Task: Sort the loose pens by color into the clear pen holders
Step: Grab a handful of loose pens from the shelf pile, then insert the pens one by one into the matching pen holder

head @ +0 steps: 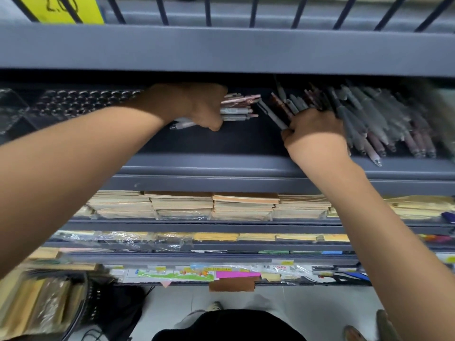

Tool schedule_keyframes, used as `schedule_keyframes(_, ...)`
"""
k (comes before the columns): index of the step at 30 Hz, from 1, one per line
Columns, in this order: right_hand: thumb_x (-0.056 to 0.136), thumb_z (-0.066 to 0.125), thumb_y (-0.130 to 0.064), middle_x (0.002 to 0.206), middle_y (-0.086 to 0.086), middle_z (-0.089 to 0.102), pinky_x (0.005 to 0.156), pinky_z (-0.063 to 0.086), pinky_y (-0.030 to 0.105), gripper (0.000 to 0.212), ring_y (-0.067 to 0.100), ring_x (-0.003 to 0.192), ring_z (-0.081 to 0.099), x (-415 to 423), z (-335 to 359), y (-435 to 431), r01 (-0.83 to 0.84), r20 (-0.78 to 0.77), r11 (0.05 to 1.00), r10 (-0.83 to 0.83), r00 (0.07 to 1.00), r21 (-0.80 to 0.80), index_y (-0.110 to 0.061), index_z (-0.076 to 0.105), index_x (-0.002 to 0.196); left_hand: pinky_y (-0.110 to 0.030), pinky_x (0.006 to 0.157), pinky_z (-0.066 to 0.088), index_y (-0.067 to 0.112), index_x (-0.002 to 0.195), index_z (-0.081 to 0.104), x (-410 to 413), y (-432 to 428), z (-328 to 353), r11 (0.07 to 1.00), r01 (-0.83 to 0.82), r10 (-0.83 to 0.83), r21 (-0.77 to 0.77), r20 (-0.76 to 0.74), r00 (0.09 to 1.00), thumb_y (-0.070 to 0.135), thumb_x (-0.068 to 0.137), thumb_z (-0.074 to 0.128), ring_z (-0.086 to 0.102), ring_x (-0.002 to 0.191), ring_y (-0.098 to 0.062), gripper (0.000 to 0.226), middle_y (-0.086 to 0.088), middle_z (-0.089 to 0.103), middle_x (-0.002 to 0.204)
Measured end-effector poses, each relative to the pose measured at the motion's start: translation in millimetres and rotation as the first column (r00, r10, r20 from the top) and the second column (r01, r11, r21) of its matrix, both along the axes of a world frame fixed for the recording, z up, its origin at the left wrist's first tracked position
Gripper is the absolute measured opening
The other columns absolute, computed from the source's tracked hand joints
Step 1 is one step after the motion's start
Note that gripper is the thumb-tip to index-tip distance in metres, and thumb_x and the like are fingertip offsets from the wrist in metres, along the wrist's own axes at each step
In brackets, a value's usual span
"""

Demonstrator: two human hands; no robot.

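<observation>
My left hand grips a bundle of pens, grey and pinkish-brown, held level over the dark shelf. My right hand holds a second bunch of grey and brown pens at the left edge of a large loose pile of pens lying on the shelf's right side. A clear holder with rows of round pen ends stands at the back left, beside an empty-looking clear compartment.
The shelf above hangs low over both hands. The shelf's front lip runs below my wrists. Lower shelves carry stacked notepads and packets. A black basket stands on the floor at lower left.
</observation>
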State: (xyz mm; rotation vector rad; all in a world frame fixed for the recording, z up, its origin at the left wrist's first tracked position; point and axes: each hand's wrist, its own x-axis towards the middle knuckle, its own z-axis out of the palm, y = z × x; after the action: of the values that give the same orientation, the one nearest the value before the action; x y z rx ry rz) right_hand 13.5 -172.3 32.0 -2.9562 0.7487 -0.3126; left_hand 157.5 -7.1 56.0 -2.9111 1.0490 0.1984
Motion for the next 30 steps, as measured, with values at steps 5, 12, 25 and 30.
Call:
schedule_keyframes(5, 0.093, 0.057, -0.028, 0.109, 0.022, 0.063, 0.073, 0.038, 0.031, 0.026, 0.042, 0.108, 0.058, 2.1, 6.7, -3.3, -0.026, -0.048, 0.998, 0.028, 0.998, 0.057, -0.008, 0.069, 0.106, -0.022, 0.050, 0.033, 0.017, 0.090, 0.053, -11.9, 5.1, -0.5, 0.997, -0.033, 0.038, -0.065, 0.074, 0.997, 0.030, 0.062, 0.068, 0.050, 0.058, -0.018, 0.034, 0.001, 0.049, 0.067)
schedule_keyframes(12, 0.081, 0.064, -0.037, 0.079, 0.016, 0.072, 0.075, 0.058, 0.037, 0.031, 0.033, 0.079, 0.071, 4.9, 3.4, -16.7, -0.093, 0.037, 0.916, 0.085, 0.996, 0.391, -0.007, 0.070, 0.080, -0.030, 0.068, 0.039, 0.016, 0.108, 0.060, -31.8, 4.4, -3.3, 0.972, -0.101, 0.141, -0.210, 0.187, 0.972, 0.030, 0.069, 0.069, 0.056, 0.078, -0.031, 0.042, -0.013, 0.067, 0.098)
schedule_keyframes(25, 0.079, 0.061, -0.010, 0.076, 0.020, 0.072, 0.044, 0.049, 0.024, 0.026, 0.017, 0.048, 0.061, -50.3, -14.9, 26.2, -0.380, 0.404, -0.180, 0.119, 0.907, 0.907, -0.009, 0.067, 0.104, -0.023, 0.045, 0.046, 0.012, 0.076, 0.059, -136.2, 80.1, 4.8, 0.329, -0.691, 0.272, -0.644, -0.636, 0.722, 0.016, 0.062, 0.064, 0.060, 0.046, -0.014, 0.015, 0.001, 0.061, 0.056)
schedule_keyframes(30, 0.082, 0.059, -0.008, 0.076, 0.016, 0.069, 0.050, 0.051, 0.027, 0.022, 0.025, 0.055, 0.062, -63.0, -23.2, 78.7, -0.442, 0.486, -0.221, 0.220, 0.846, 0.870, -0.021, 0.070, 0.097, -0.025, 0.046, 0.052, 0.017, 0.104, 0.058, -180.3, 149.6, -31.1, -0.124, -0.760, 0.063, -0.639, -0.769, 0.636, 0.006, 0.064, 0.062, 0.061, 0.050, -0.012, 0.041, 0.001, 0.068, 0.066)
